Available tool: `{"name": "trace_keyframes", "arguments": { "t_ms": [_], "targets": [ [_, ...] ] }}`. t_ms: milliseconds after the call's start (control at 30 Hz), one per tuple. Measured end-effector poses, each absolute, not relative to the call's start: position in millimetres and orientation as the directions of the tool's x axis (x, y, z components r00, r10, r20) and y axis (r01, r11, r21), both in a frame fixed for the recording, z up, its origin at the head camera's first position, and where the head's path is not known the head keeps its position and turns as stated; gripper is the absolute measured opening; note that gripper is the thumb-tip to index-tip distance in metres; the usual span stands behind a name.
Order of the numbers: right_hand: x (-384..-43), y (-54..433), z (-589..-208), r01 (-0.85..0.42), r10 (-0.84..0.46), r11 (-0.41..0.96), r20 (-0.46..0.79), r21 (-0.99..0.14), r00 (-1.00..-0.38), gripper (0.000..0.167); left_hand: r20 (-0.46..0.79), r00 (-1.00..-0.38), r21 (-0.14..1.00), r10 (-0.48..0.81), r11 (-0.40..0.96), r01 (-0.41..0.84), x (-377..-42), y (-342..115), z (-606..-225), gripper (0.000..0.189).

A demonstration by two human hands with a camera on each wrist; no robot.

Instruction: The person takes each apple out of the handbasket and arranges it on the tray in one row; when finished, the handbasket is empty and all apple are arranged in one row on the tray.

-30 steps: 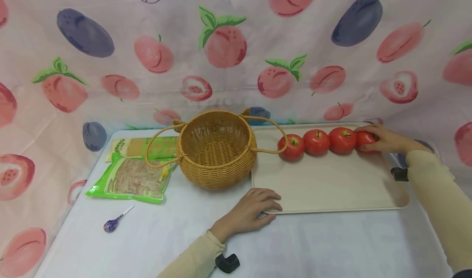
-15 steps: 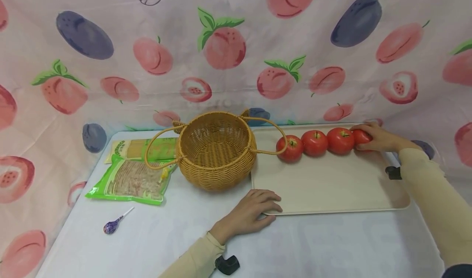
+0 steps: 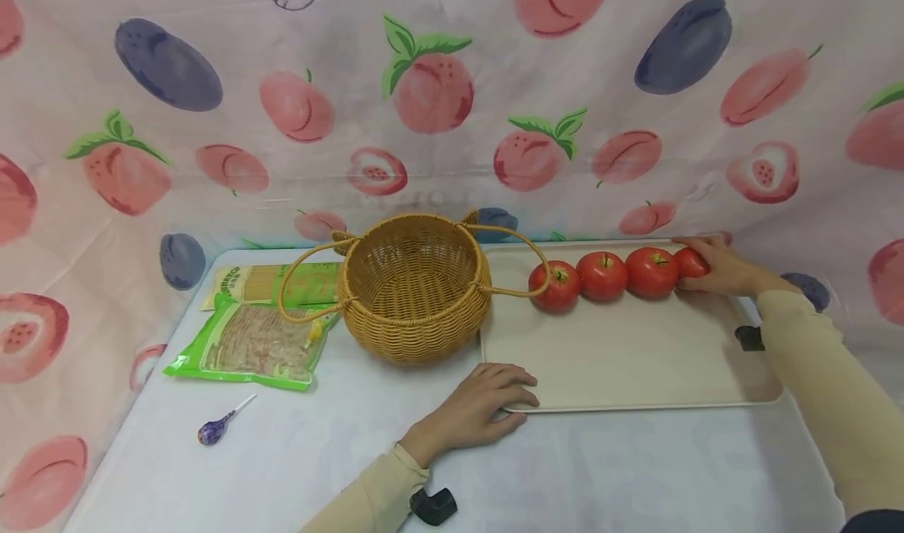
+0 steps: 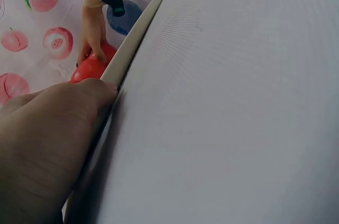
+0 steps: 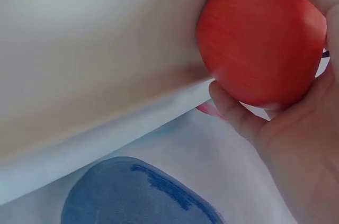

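Note:
My right hand (image 3: 723, 268) grips a red apple (image 5: 262, 38) at the right end of a row of several red apples (image 3: 652, 272). In the right wrist view the fingers and thumb curl around its sides, beside the tray's wall. The apples stand along the back of a long beige tray (image 3: 621, 352). At the tray's front left corner my left hand (image 3: 475, 407) holds the rim, with the fingers over the edge and the thumb along the outside. The left wrist view shows this thumb side against the rim (image 4: 135, 36); the other fingertips are hidden there.
A wicker basket (image 3: 413, 337) with two raised handles stands left of the tray, one handle reaching over the leftmost apple. Further left lie a noodle packet (image 3: 261, 283), a green-edged food bag (image 3: 257, 344) and a lollipop (image 3: 215, 429). A fruit-print cloth (image 3: 438, 164) hangs behind.
My right hand has shifted slightly left with the end apple, bringing it closer against its neighbour. The left hand stays on the tray corner.

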State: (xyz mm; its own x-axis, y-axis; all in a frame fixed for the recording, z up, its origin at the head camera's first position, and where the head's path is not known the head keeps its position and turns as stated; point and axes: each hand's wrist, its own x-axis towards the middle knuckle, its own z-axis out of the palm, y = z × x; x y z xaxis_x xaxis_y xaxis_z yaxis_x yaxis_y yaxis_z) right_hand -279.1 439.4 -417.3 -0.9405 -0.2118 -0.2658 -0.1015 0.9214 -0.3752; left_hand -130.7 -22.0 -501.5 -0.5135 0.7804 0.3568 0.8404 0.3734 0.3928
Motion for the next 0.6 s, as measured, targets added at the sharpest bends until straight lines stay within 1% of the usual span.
{"name": "trace_keyframes", "arguments": {
  "t_ms": [200, 300, 367, 467, 533, 600],
  "targets": [
    [-278, 439, -417, -0.134, -0.217, 0.918, -0.189, -0.374, -0.958, 0.096, 0.336, -0.522, 0.414, 0.784, 0.374, 0.83, -132, -23, -501, 0.021],
    [-274, 434, -413, -0.14, -0.211, 0.916, -0.153, -0.376, -0.965, 0.094, 0.341, -0.552, 0.468, 0.761, 0.372, 0.801, -134, -27, -499, 0.021],
    [-269, 432, -411, -0.152, -0.213, 0.908, -0.119, -0.391, -0.97, 0.09, 0.346, -0.589, 0.519, 0.731, 0.374, 0.769, -134, -32, -497, 0.021],
    [-260, 428, -410, -0.193, -0.23, 0.883, -0.034, -0.427, -0.973, 0.08, 0.351, -0.658, 0.594, 0.667, 0.385, 0.707, -136, -43, -491, 0.02],
    [-253, 424, -410, -0.248, -0.251, 0.855, 0.054, -0.456, -0.966, 0.072, 0.351, -0.697, 0.627, 0.625, 0.396, 0.671, -136, -53, -489, 0.021],
    [-244, 420, -410, -0.295, -0.259, 0.834, 0.141, -0.466, -0.956, 0.065, 0.352, -0.724, 0.65, 0.593, 0.402, 0.645, -134, -63, -487, 0.021]
  ]
}}
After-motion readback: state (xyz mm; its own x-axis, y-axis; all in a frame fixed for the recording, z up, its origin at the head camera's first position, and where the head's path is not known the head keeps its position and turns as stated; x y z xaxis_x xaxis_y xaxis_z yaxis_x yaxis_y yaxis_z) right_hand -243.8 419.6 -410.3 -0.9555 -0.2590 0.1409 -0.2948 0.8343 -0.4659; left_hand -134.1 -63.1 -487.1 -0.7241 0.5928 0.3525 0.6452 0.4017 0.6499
